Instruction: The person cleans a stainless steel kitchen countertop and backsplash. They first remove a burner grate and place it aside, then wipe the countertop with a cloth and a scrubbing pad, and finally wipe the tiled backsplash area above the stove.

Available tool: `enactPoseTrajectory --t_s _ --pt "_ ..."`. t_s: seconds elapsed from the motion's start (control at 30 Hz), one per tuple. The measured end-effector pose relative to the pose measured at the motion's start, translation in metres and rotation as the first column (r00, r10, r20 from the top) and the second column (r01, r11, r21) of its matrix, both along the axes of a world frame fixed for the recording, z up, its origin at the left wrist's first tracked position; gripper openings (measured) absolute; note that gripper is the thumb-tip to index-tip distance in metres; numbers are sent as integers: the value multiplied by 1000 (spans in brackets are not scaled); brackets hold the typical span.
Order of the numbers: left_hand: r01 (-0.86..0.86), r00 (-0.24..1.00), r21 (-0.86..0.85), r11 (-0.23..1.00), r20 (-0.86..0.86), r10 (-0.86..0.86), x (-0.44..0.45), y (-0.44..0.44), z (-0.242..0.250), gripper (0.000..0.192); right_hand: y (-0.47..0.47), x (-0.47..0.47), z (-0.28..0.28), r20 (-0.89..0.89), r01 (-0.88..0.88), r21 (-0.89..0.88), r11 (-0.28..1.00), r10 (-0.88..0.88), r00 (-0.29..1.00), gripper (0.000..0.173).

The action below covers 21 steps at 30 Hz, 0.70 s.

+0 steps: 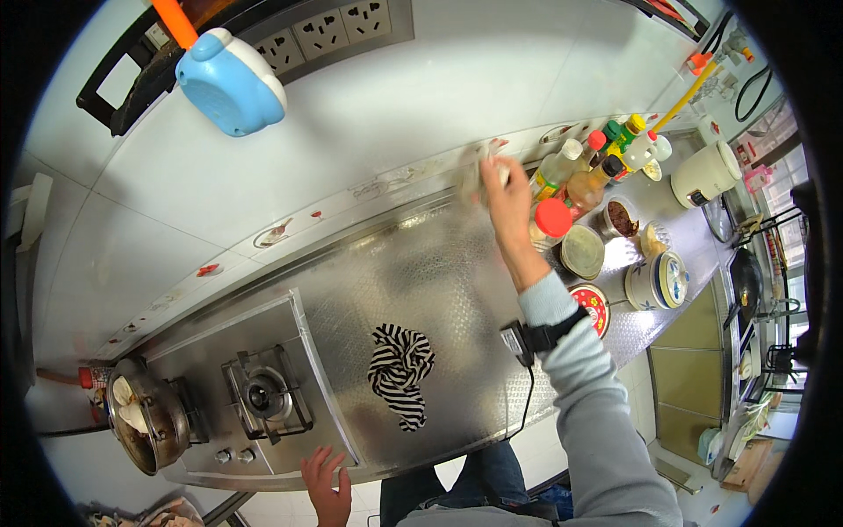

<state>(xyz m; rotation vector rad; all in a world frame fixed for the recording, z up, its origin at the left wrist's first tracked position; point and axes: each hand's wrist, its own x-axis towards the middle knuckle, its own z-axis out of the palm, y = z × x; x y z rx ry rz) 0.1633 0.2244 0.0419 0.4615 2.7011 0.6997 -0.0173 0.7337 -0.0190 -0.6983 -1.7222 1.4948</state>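
Note:
My right hand point(510, 197) reaches out to the tiled wall point(421, 138) behind the counter. Its fingers are closed on a pale cloth point(475, 179), blurred and partly hidden by the hand, at the decorated tile strip. Just to the right of that hand stand a red-lidded jar point(552, 221) and a white-capped bottle point(556, 168). With its fingers apart and nothing in them, my left hand point(327, 484) is by the counter's front edge, near the gas stove. A crumpled black-and-white striped cloth point(400, 372) lies on the embossed metal counter point(461, 316) between the hands.
On the left, the gas stove point(263, 395) carries a metal pot point(155, 425) with pale pieces inside. Several bottles, a lidded ceramic pot point(652, 282), a red patterned lid point(589, 306) and a cream appliance point(708, 174) crowd the right. A blue-and-white plastic object point(230, 85) hangs at upper left.

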Motion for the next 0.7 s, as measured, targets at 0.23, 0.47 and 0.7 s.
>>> enactPoseTrajectory --t_s 0.23,0.47,0.7 --pt "-40 999 8 999 1 40 2 -8 0 27 -60 -82 39 -228 295 252 922 -240 944 15" --pt "-62 998 -30 998 0 62 -5 -11 1 26 -29 -60 53 -142 226 406 886 -184 973 15" --pt "-72 997 -34 997 -11 72 4 -28 -1 27 -43 -86 10 -181 337 243 909 -299 937 23"
